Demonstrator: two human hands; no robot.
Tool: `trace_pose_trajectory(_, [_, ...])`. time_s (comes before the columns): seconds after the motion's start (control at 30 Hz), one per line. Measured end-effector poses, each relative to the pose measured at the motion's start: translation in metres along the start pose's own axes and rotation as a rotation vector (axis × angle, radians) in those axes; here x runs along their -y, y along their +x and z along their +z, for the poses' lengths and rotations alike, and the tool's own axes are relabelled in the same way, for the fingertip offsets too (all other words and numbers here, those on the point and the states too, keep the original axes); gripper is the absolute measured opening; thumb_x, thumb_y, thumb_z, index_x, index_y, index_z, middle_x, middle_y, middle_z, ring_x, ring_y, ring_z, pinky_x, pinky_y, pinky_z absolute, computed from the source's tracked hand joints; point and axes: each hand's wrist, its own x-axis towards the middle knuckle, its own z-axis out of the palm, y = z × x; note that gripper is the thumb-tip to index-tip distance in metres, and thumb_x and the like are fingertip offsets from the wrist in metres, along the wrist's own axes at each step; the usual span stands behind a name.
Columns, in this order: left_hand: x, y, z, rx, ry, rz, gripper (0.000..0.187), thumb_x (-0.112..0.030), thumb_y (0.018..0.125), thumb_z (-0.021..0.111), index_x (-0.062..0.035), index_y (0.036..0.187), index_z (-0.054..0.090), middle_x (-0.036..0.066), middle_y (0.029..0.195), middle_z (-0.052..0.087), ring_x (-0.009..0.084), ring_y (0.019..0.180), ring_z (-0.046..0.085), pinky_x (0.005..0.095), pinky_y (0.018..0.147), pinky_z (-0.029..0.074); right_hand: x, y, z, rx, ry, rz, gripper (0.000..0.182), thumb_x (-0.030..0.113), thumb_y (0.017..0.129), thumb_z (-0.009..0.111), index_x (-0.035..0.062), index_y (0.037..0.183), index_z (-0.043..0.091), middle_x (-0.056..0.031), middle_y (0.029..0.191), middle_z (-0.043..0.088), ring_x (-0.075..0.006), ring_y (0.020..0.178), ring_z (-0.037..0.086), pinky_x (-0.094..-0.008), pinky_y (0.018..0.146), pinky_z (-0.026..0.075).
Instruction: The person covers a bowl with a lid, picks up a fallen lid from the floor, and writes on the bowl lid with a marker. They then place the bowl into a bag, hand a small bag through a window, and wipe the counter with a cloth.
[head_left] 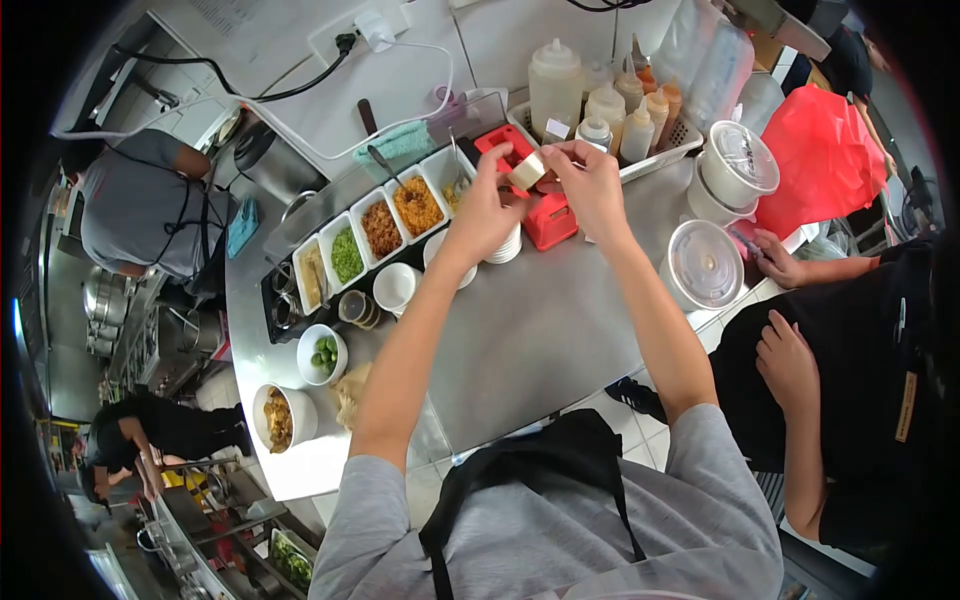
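We list one pale tape roll [527, 172], held over the red tape dispenser [550, 222], long edge slanting up rightward. Our left hand [484, 217] and right hand [595, 195] flank it equally near, fingers clamped on opposite sides.

1. Bright, fairly even light covered the tabletop [535, 340].
2. Glare whitened its near-left corner; a clear lid [706, 265] caught small highlights.
3. Wide-angle distortion curved the sides, and black vignetting rounded the corners.
4. Background details looked soft.

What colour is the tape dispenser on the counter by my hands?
The tape dispenser is bright red; it shows best in the head view.
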Motion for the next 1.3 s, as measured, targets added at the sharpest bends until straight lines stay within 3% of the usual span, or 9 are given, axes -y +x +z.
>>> trace_pose_trajectory(0.07, [0.003,0.017,-0.006,0.01,-0.034,0.044,0.029,-0.002,0.083,0.056,-0.0018,0.108,0.043,0.011,0.099,0.059,0.0148,0.085,0.061,0.0269,0.074,0.048,-0.006,0.006,-0.001,0.02,0.188,0.052,0.018,0.011,0.086,0.057,-0.0063,0.089,0.059,-0.0101,0.081,0.062,-0.0139,0.068,0.061,-0.0255,0.064,0.054])
trace_pose_trajectory(0.27, [0.018,0.056,-0.019,0.155,-0.139,0.119,0.031,-0.003,0.08,0.057,-0.0029,0.109,0.048,0.011,0.091,0.061,0.0177,0.081,0.061,0.0307,0.072,0.048,-0.025,0.021,-0.007,-0.007,0.479,0.159,0.018,0.002,0.077,0.061,-0.0079,0.091,0.055,-0.0141,0.08,0.062,-0.0201,0.065,0.065,-0.0278,0.058,0.055])
trace_pose_trajectory(0.33, [0.027,0.073,-0.027,0.249,0.114,0.077,0.04,0.003,0.076,0.053,-0.0025,0.116,0.048,0.01,0.105,0.056,0.0157,0.087,0.06,0.0274,0.076,0.048,-0.034,0.031,-0.006,0.013,0.375,0.195,0.026,0.001,0.074,0.063,-0.0094,0.096,0.054,-0.015,0.078,0.062,-0.0198,0.064,0.064,-0.0275,0.057,0.055])
trace_pose_trajectory(0.47, [0.056,0.109,-0.029,0.34,0.276,0.051,0.043,0.004,0.072,0.052,-0.003,0.114,0.054,0.009,0.1,0.061,0.0138,0.086,0.059,0.0272,0.076,0.047,-0.056,0.055,0.007,0.122,-0.018,0.148,0.021,0.004,0.077,0.058,-0.0063,0.095,0.06,-0.0103,0.074,0.064,-0.0143,0.061,0.063,-0.0245,0.054,0.054])
trace_pose_trajectory(0.63, [0.092,0.131,-0.022,0.433,0.452,0.049,0.037,-0.001,0.076,0.051,-0.0009,0.113,0.056,0.012,0.096,0.063,0.019,0.086,0.059,0.0287,0.079,0.045,-0.088,0.075,0.025,0.068,-0.47,-0.005,0.026,0.022,0.074,0.066,-0.0033,0.074,0.065,-0.0284,0.075,0.058,-0.0428,0.073,0.059,-0.0422,0.069,0.048])
trace_pose_trajectory(0.83, [0.095,0.134,-0.019,0.406,0.305,-0.115,0.029,-0.026,0.082,0.056,-0.0086,0.103,0.063,0.012,0.09,0.065,0.0252,0.085,0.062,0.0332,0.077,0.046,-0.106,0.08,0.025,0.001,-0.659,-0.14,0.025,0.021,0.071,0.069,-0.003,0.07,0.064,-0.0249,0.073,0.06,-0.0398,0.075,0.06,-0.0424,0.069,0.049])
trace_pose_trajectory(0.93, [0.105,0.136,-0.013,0.376,0.417,-0.011,0.03,-0.032,0.08,0.06,-0.0106,0.1,0.064,0.01,0.089,0.066,0.0211,0.085,0.062,0.0321,0.076,0.046,-0.105,0.086,0.026,-0.034,-0.513,-0.004,0.024,0.02,0.07,0.07,-0.0032,0.072,0.064,-0.0236,0.074,0.061,-0.0391,0.076,0.061,-0.0425,0.07,0.048])
trace_pose_trajectory(1.17, [0.111,0.129,-0.005,0.332,0.328,0.025,0.031,-0.022,0.079,0.065,-0.0008,0.1,0.058,0.009,0.084,0.063,0.0148,0.08,0.057,0.0296,0.074,0.046,-0.086,0.075,0.01,0.081,-0.406,0.106,0.013,0.004,0.072,0.063,-0.0064,0.08,0.062,-0.0129,0.06,0.061,-0.017,0.05,0.062,-0.0278,0.045,0.05])
trace_pose_trajectory(1.3, [0.113,0.12,-0.002,0.302,0.332,0.005,0.04,-0.029,0.075,0.067,-0.0022,0.103,0.057,0.009,0.091,0.061,0.0169,0.085,0.056,0.0304,0.078,0.045,-0.089,0.061,-0.002,0.107,-0.34,0.192,0.014,-0.002,0.071,0.061,-0.007,0.084,0.06,-0.0126,0.062,0.062,-0.0161,0.051,0.061,-0.0276,0.046,0.05])
